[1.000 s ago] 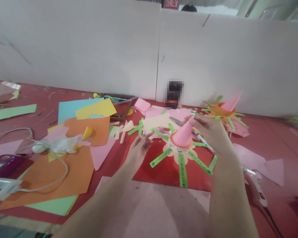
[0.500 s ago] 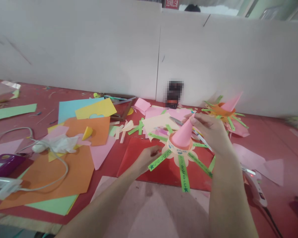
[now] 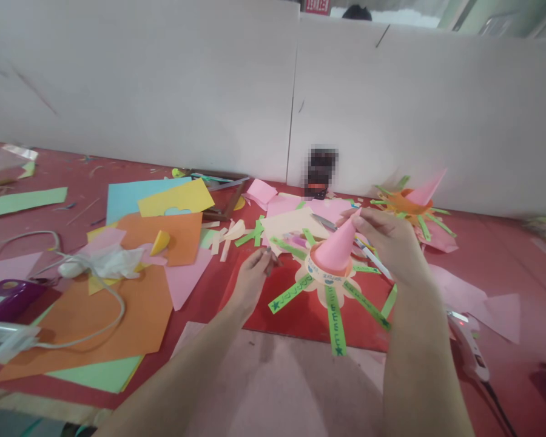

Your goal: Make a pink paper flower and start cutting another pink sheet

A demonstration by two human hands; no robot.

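A paper craft stands on a red sheet [image 3: 300,315]: a pink cone [image 3: 335,249] on a peach flower-shaped base with green written strips [image 3: 334,312] spreading out like rays. My right hand [image 3: 389,246] pinches the tip of the pink cone, fingers closed on it. Just left of the craft, my left hand [image 3: 252,276] rests over the red sheet with its fingers curled together near one green strip; whether it holds anything I cannot make out.
A second cone craft [image 3: 412,203] on an orange base sits at the back right. Coloured paper sheets [image 3: 157,233] and scraps cover the left. A white cable [image 3: 86,291], a purple device [image 3: 6,297] and a glue gun [image 3: 471,349] lie nearby. White boards [image 3: 209,91] wall the back.
My left hand dropped to the green strip at the craft's lower left, then rose back towards the upper left. My right hand stayed on the cone's tip; the craft shifted slightly.
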